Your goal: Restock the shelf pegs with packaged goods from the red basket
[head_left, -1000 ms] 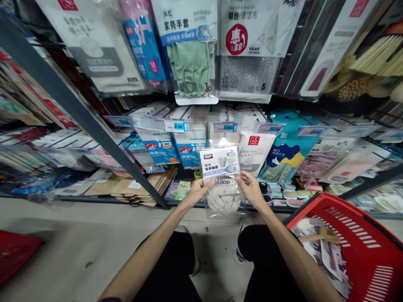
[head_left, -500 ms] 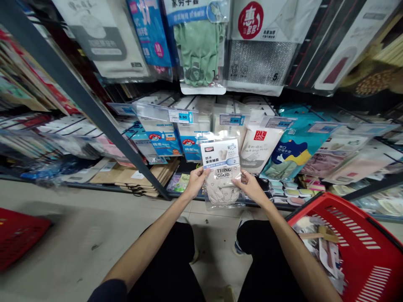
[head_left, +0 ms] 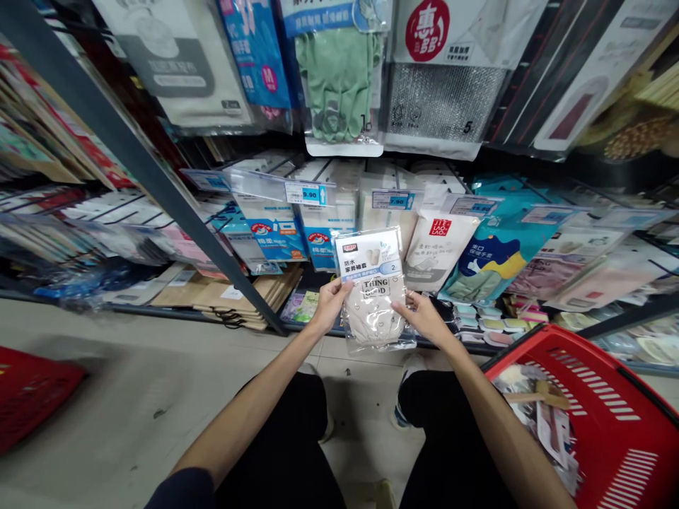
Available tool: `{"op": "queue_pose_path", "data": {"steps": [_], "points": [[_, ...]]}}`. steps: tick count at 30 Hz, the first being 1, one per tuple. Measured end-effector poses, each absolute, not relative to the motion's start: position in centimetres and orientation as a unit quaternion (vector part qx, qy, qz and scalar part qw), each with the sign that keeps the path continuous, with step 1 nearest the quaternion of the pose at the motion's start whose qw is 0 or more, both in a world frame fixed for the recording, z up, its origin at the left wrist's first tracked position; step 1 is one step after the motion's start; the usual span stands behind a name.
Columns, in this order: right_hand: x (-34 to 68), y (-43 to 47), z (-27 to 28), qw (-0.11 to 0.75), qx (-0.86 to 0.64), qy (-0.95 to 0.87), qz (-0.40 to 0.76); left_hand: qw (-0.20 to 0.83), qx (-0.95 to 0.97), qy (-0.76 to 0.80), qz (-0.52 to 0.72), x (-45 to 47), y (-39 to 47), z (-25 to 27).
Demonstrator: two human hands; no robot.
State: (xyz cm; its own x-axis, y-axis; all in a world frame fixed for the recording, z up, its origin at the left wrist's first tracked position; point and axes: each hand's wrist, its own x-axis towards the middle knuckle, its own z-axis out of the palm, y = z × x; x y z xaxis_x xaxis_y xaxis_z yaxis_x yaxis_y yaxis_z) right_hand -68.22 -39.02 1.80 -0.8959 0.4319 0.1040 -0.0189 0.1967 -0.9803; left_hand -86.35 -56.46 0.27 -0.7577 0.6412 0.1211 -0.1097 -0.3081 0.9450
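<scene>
Clear packet [head_left: 373,291] held between left fingers [head_left: 338,288], pinched closed on its left edge, and right fingers [head_left: 405,309], pinched on its right. Versus one second ago: slight rise in view, both grips kept; handling judged unchanged. Packet contains pale heart-printed fabric [head_left: 373,326]. Red basket [head_left: 610,396], right of right fingers: wrapped goods [head_left: 556,438], wooden-looking item [head_left: 546,396].

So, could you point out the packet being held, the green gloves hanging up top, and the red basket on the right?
Held packet [head_left: 374,308]: head view, on its see-through lower front.
Green gloves [head_left: 340,81]: head view, mid-glove.
Red basket [head_left: 605,433]: head view, on bare red plastic inside.
</scene>
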Motion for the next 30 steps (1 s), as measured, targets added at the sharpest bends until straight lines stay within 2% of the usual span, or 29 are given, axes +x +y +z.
{"op": "queue_pose_path", "data": {"steps": [12, 22, 30], "points": [[-67.9, -38.6, 1.5, 0.183, -0.147, -0.774, 0.587, 0.268, 0.242, 0.534, 0.765, -86.2, -56.3, 0.5], [-68.1, -37.2, 1.5, 0.343, -0.213, -0.664, 0.630, 0.341, 0.332, 0.569, 0.671, -85.5, -56.4, -0.2], [-67.9, -37.2, 1.6, 0.355, -0.210, -0.663, 0.624, 0.338, 0.348, 0.578, 0.655, -85.4, -56.4, -0.2]]}}
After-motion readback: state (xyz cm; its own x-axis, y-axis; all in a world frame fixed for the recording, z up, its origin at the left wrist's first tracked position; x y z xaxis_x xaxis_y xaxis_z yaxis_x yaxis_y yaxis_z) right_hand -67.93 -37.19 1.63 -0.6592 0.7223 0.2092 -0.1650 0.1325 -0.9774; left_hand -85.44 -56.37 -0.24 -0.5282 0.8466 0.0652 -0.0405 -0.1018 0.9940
